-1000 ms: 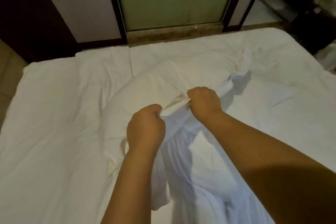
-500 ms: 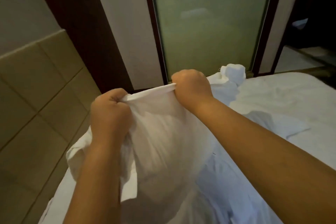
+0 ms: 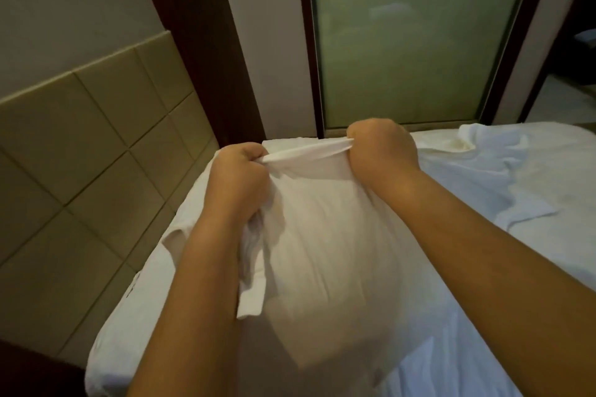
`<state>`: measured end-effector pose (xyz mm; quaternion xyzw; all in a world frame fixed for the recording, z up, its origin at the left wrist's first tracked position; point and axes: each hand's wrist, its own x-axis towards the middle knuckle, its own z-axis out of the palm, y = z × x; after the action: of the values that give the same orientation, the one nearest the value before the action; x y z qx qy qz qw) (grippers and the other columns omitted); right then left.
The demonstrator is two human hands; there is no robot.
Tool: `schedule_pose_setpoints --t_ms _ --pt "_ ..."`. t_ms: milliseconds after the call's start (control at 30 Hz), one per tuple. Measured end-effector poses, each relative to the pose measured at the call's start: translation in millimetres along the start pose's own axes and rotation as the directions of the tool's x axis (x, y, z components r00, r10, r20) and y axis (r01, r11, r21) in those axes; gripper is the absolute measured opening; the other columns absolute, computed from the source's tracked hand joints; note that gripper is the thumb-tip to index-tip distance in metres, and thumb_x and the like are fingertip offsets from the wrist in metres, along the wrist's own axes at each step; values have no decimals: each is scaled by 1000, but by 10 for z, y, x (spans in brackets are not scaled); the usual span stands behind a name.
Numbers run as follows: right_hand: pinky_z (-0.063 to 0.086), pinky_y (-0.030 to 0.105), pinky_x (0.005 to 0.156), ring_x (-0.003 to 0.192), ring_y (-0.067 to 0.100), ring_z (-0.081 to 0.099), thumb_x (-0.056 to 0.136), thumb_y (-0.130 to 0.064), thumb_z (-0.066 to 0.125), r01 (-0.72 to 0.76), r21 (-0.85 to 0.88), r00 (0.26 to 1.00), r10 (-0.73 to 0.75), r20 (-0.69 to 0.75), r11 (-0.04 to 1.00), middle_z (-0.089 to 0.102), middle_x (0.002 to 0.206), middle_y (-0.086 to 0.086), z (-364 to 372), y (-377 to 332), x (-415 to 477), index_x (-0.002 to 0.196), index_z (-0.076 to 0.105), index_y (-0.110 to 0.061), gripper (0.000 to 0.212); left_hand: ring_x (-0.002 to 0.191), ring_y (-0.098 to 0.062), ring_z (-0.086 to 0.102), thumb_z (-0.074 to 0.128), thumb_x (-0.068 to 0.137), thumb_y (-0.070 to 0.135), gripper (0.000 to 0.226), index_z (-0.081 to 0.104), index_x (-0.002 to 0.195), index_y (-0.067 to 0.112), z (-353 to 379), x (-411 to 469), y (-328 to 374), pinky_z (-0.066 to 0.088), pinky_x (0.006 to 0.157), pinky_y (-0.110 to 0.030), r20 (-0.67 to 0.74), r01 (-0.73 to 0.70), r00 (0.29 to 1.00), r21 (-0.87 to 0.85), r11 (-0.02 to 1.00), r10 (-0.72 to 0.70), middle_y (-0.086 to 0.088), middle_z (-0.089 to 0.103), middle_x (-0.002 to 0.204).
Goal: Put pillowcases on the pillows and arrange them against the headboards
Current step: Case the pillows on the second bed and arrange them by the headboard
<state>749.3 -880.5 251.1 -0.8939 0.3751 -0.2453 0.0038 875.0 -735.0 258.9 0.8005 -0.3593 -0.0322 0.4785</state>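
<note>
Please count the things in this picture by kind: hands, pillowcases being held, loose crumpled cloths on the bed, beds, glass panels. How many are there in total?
2 hands: left hand, right hand
1 pillowcase, bulging, gripped by both hands
1 crumpled white cloth, at the far side
1 bed
1 frosted glass panel
Total: 6

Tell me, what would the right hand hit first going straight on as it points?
The right hand would probably meet the dark frame of the frosted glass panel beyond the bed; depth is unclear.
</note>
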Motion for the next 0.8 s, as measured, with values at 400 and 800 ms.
schedule_pose_setpoints --t_ms 400,800 --pt "38 32 67 85 33 58 82 2 45 -232 -74 895 243 374 970 65 96 15 1826 -103 273 72 55 -15 22 65 -16 48 41 70 -10 33 57 68 19 612 1090 -1689 38 55 -26 280 185 932 177 967 -230 3 51 69" --pt "43 44 81 95 41 56 66 9 66 30 -148 948 19 318 988 58 104 22 3343 -756 701 107 62 -2 42 74 -20 55 45 86 1 25 55 104 15 363 1685 -3690 41 63 -26 192 726 646 144 672 -739 -9 60 101"
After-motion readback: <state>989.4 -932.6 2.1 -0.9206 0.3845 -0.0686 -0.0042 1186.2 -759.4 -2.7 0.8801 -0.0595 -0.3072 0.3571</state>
